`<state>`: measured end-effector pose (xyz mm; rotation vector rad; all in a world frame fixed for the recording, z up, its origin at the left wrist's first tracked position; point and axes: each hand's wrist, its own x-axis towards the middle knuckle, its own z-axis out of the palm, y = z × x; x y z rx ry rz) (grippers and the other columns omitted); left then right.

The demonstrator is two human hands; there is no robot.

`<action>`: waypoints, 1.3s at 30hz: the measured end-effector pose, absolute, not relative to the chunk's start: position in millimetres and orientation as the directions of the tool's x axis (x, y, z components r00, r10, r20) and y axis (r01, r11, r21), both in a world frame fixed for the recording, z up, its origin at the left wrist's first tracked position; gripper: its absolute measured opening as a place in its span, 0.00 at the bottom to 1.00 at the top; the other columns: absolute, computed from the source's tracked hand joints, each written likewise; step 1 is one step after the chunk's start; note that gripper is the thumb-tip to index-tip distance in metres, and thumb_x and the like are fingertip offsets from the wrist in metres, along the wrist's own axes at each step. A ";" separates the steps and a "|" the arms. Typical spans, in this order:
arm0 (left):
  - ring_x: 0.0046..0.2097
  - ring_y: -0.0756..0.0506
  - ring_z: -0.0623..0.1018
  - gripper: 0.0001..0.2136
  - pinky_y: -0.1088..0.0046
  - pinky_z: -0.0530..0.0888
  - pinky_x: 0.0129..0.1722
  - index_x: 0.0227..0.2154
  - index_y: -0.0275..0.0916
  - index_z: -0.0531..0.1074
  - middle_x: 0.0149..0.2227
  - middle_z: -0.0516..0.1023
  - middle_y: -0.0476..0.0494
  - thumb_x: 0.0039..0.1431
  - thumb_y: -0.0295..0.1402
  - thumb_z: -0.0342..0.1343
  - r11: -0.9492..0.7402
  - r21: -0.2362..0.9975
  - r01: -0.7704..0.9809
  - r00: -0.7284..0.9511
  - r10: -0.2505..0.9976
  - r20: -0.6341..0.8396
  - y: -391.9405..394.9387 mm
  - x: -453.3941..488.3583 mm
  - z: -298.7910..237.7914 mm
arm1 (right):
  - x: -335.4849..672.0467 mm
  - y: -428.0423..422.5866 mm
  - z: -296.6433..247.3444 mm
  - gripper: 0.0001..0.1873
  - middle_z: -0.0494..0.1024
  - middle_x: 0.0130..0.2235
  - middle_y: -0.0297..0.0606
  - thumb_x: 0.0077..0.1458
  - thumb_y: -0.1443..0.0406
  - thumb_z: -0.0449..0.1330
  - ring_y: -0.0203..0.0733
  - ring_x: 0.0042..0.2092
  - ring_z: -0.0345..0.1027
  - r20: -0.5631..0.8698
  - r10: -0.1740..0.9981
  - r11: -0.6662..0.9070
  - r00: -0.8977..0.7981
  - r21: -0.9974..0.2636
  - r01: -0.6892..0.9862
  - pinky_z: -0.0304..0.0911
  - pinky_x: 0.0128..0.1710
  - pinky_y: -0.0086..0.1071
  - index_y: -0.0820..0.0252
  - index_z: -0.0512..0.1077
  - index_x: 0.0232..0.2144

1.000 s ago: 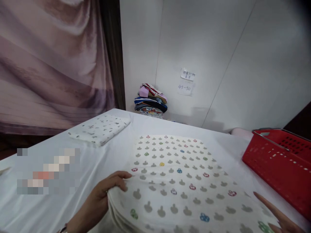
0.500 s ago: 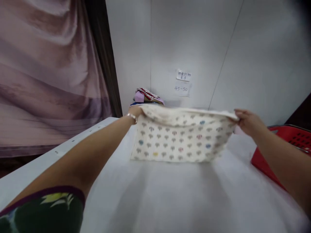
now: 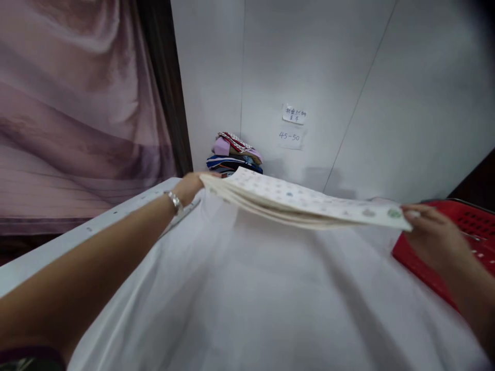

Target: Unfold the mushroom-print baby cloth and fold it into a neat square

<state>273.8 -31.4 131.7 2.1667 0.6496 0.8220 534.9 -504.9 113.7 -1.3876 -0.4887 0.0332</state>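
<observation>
A white cloth (image 3: 305, 198) with small printed motifs is stretched in the air between my two hands, its layers showing along the near edge. My left hand (image 3: 192, 186), with a silver bracelet at the wrist, grips the cloth's left corner. At the opposite corner my right hand (image 3: 429, 229) is closed on the edge, slightly blurred. Below the cloth spreads a white sheet-like surface (image 3: 270, 299), which carries soft shadows.
Folded fabrics (image 3: 235, 154) are stacked against the wall at the back. A red perforated basket (image 3: 469, 221) stands at the right, partly behind my right arm. Paper notes (image 3: 293, 126) are stuck on the grey wall. A pink curtain (image 3: 77, 113) hangs at left.
The cloth has swung from hanging down to nearly flat, its loose edge now facing away. My hands have moved farther apart, and the back stack shows more.
</observation>
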 end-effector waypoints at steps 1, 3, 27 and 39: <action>0.40 0.48 0.75 0.16 0.71 0.69 0.46 0.41 0.31 0.73 0.37 0.79 0.45 0.53 0.33 0.49 -0.585 0.781 0.220 0.702 0.651 0.290 -38.4 261.0 105.5 | 525.6 -513.0 86.6 0.12 0.77 0.31 0.36 0.37 0.62 0.67 0.40 0.32 0.71 0.198 0.329 0.147 0.923 -0.977 0.158 0.65 0.29 0.31 0.49 0.75 0.30; 0.37 0.46 0.76 0.15 0.70 0.72 0.41 0.37 0.34 0.76 0.34 0.80 0.46 0.48 0.33 0.50 -0.525 0.796 0.301 0.739 0.656 0.153 -51.9 235.2 56.7 | 501.7 -530.2 34.3 0.16 0.77 0.29 0.35 0.31 0.60 0.69 0.41 0.31 0.70 0.017 0.354 0.045 0.935 -0.999 0.001 0.66 0.28 0.30 0.53 0.75 0.29; 0.59 0.40 0.62 0.16 0.60 0.59 0.58 0.39 0.42 0.76 0.60 0.60 0.44 0.46 0.26 0.52 -0.858 0.383 0.343 0.824 0.471 0.316 -111.1 114.9 -65.2 | 389.8 -594.4 -75.6 0.22 0.78 0.36 0.36 0.47 0.49 0.53 0.48 0.37 0.71 0.015 0.522 -0.760 0.853 -0.445 0.473 0.65 0.38 0.38 0.52 0.75 0.39; 0.47 0.45 0.69 0.10 0.59 0.55 0.56 0.38 0.41 0.71 0.42 0.74 0.44 0.56 0.26 0.48 -0.993 0.106 -0.054 0.952 -0.019 0.306 -193.6 148.7 -52.6 | 335.6 -513.3 -74.0 0.22 0.65 0.57 0.41 0.56 0.63 0.50 0.50 0.59 0.53 0.273 0.908 -0.326 0.319 -0.022 0.945 0.47 0.57 0.50 0.54 0.63 0.54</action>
